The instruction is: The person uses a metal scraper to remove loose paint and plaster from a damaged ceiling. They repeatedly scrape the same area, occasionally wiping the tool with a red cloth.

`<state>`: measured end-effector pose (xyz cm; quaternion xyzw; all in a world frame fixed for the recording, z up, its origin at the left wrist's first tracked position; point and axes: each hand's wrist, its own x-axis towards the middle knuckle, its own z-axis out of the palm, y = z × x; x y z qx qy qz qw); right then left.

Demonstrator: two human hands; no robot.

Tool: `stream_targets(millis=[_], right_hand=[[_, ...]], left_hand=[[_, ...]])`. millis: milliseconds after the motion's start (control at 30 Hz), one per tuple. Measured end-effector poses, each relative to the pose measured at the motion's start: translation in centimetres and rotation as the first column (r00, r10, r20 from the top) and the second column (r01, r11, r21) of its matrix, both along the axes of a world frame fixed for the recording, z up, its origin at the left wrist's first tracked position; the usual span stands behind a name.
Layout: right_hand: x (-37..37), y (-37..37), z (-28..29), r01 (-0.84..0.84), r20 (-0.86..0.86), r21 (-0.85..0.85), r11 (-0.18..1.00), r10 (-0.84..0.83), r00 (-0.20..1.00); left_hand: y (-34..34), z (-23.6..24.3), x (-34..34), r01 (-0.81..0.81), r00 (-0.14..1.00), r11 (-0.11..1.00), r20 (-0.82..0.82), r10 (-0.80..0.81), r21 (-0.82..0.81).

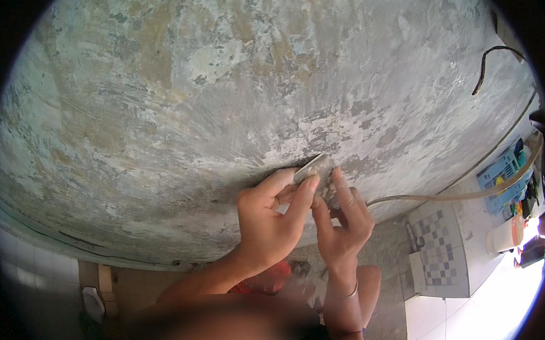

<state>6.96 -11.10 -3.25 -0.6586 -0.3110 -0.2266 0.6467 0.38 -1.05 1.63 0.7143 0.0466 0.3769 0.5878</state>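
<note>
In front of the wall, both my hands meet at a flat grey plate-like piece with a pale straight edge and crumbs on its surface. My left hand is closed on its left side, thumb on top and fingers behind. My right hand, with a band at the wrist, pinches the lower right side between thumb and fingers. Part of the piece is hidden by the fingers, and its exact kind is unclear. The upper edge points at the wall's patchy, flaking coating.
A pale hose runs along the right side, and a dark cable sticks out above it. A tiled ledge carries a white tub and a blue box. Something red lies below my left forearm.
</note>
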Motion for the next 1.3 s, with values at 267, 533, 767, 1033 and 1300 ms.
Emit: stream_targets(millis=[267, 533, 767, 1033, 1300], right_hand=[[0.1, 0.1, 0.2, 0.044, -0.030, -0.040, 0.998, -0.045, 0.999], [-0.2, 0.1, 0.3, -0.002, -0.030, -0.010, 1.000, 0.002, 1.000], [0.2, 0.3, 0.7, 0.037, -0.043, -0.027, 0.999, -0.038, 0.998], [-0.1, 0.4, 0.5, -0.007, -0.019, 0.010, 1.000, 0.007, 1.000], [-0.5, 0.1, 1.0, 0.013, -0.042, -0.038, 0.999, -0.015, 0.999]], left_hand=[[0.0, 0.9, 0.0, 0.009, 0.998, 1.000, -0.063, -0.010, -0.009], [0.1, 0.8, -0.3, -0.009, 1.000, 0.996, -0.025, 0.011, 0.086], [0.1, 1.2, 0.1, 0.001, 1.000, 0.998, 0.000, -0.001, 0.058], [0.0, 0.8, 0.0, -0.019, 1.000, 0.998, 0.023, 0.018, 0.051], [0.0, 0.9, 0.1, -0.023, 1.000, 0.998, 0.023, 0.021, 0.062]])
